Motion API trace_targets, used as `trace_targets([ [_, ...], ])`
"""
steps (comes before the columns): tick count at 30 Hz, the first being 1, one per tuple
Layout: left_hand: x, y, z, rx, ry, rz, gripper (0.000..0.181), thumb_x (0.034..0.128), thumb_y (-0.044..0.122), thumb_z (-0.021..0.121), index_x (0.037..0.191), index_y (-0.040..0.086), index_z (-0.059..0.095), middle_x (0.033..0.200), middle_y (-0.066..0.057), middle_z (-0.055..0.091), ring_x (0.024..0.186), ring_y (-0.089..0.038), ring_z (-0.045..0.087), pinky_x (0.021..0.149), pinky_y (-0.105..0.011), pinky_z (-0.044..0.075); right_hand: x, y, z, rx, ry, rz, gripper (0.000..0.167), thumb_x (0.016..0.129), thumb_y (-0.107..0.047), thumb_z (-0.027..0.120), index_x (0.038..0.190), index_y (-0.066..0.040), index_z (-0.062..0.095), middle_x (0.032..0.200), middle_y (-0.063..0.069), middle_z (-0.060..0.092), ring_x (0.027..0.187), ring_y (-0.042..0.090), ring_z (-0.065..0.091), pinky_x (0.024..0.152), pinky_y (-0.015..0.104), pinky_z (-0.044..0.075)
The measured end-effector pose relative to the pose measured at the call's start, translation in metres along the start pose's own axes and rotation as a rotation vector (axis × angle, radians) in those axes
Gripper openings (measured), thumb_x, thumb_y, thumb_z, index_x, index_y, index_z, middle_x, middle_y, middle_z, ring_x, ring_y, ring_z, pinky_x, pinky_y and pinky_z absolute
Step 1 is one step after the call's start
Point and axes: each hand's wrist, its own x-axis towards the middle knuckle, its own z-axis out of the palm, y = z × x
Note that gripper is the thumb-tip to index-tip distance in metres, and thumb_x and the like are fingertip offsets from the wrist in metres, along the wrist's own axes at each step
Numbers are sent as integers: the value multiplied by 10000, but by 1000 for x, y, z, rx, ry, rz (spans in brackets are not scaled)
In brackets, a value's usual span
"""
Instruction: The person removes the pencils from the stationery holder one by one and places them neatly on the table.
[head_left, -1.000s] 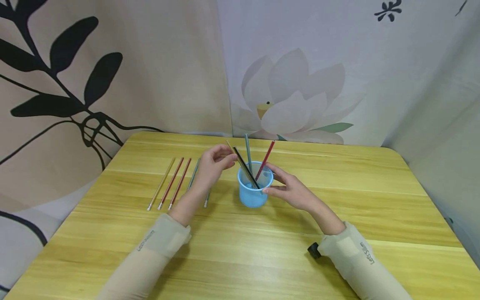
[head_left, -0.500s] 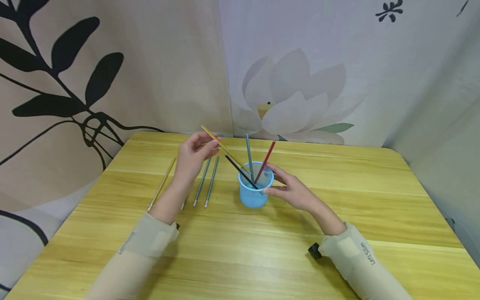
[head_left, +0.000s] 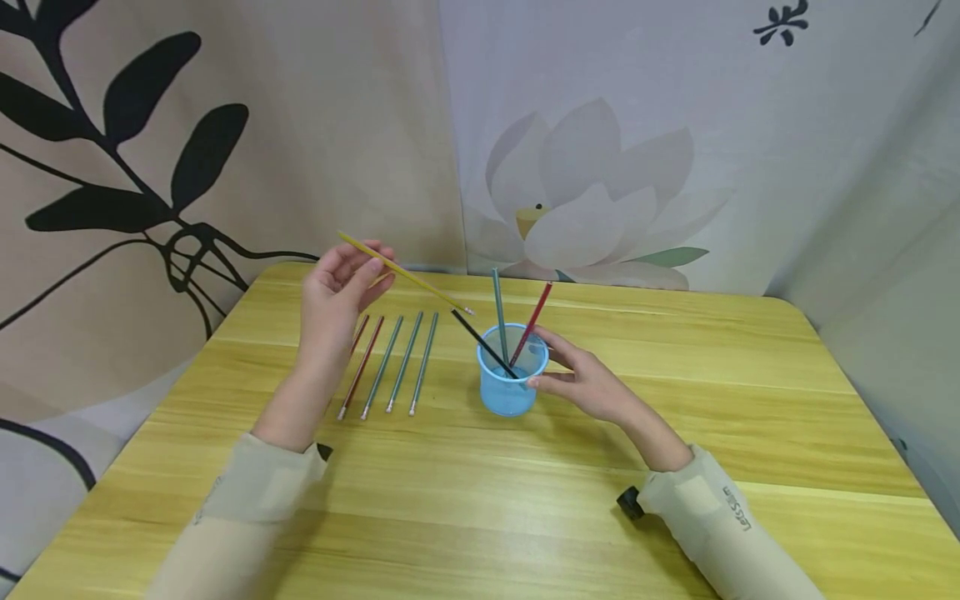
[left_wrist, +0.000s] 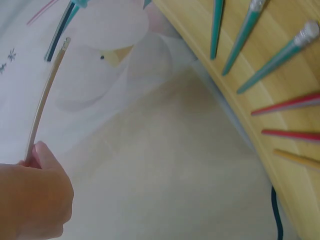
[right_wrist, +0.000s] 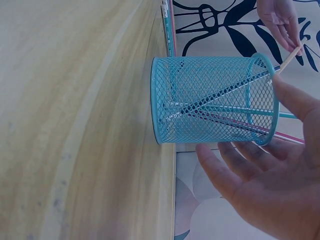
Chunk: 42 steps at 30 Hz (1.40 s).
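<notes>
Between thumb and fingers my left hand [head_left: 333, 304] pinches a yellow pencil [head_left: 420, 284], raised above the table's back left, its eraser end pointing right toward the cup. In the left wrist view the same pencil [left_wrist: 45, 100] rises from my fingertips. My right hand [head_left: 588, 379] holds the rim and side of a blue mesh cup [head_left: 507, 397], thumb at the near rim. A black pencil [head_left: 472, 332], a teal pencil [head_left: 498, 304] and a red pencil [head_left: 534, 315] lean inside the cup, visible through the mesh cup [right_wrist: 215, 100] in the right wrist view.
Left of the cup, teal pencils [head_left: 405, 362] and red pencils [head_left: 362, 367] lie side by side on the wooden table [head_left: 480, 517]. A yellow pencil [left_wrist: 297, 159] lies at the row's end. A patterned curtain [head_left: 360, 125] hangs behind the table.
My left hand has moved left from the cup, drawing the yellow pencil out of it. The black pencil has tipped lower to the left. My right hand stays at the cup.
</notes>
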Motion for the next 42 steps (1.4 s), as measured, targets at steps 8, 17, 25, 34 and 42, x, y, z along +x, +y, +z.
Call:
trace_targets([
  [8,0,12,-17,-55,45,50,212,944,63,663,1145,5,631,1068,-68,709,1009,-163,694,864,-275,628,0,1,0,1,3,2,730,966,-159,664,1574,-93,265,1576,192,377,1460,413,357,1090,528,485],
  [17,0,18,-36,-10,103,54,255,981,80,611,1230,32,630,1054,-42,662,988,-141,654,834,-226,628,0,4,0,2,0,-2,736,967,-168,664,1576,-94,259,1581,184,371,1460,408,361,1089,524,487],
  [25,0,16,-52,52,110,31,301,996,85,580,1293,76,626,1048,-29,644,942,-123,674,858,-234,625,0,5,-1,12,0,-13,738,965,-164,666,1577,-99,258,1587,179,363,1464,411,353,1089,523,485],
  [34,0,15,-66,109,117,-49,401,974,6,586,1356,124,609,1089,12,636,965,-94,659,882,-214,608,-1,4,0,4,-3,-5,740,968,-169,663,1578,-91,252,1594,182,351,1465,418,347,1093,534,479],
  [42,0,15,-85,162,106,-126,477,978,-36,553,1413,161,566,1128,44,609,986,-52,645,875,-149,590,-1,3,0,-9,0,1,742,973,-159,654,1582,-89,236,1612,181,312,1465,421,343,1097,525,484],
])
